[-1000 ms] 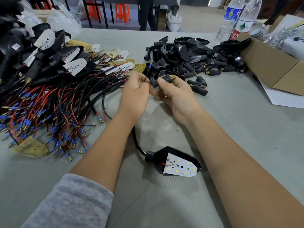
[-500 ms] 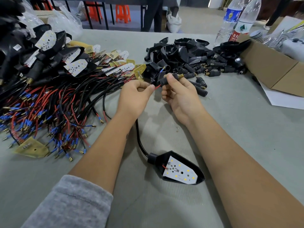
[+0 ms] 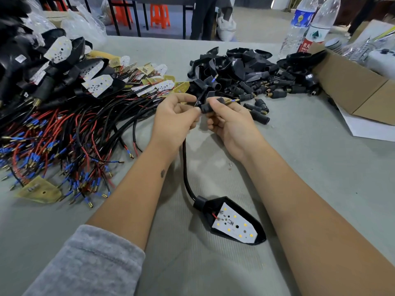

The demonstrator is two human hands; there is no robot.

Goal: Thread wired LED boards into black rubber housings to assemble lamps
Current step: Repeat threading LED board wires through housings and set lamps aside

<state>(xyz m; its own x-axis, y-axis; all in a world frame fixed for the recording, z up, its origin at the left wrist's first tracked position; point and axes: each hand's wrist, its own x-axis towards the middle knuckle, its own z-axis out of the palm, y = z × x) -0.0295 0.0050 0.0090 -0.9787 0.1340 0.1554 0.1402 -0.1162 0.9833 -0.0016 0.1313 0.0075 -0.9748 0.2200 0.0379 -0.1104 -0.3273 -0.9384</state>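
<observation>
We read little here: the red label on the nearer clear water bottle [image 3: 318, 24] carries two white Chinese characters, "农夫", below a white band with a green triangular emblem. The farther bottle [image 3: 299, 26] bears a blue label with a yellow round mark whose lettering is too small for us to read. Small white stickers on the black lamp housings [image 3: 20, 58] at far left show print we cannot make out.
</observation>
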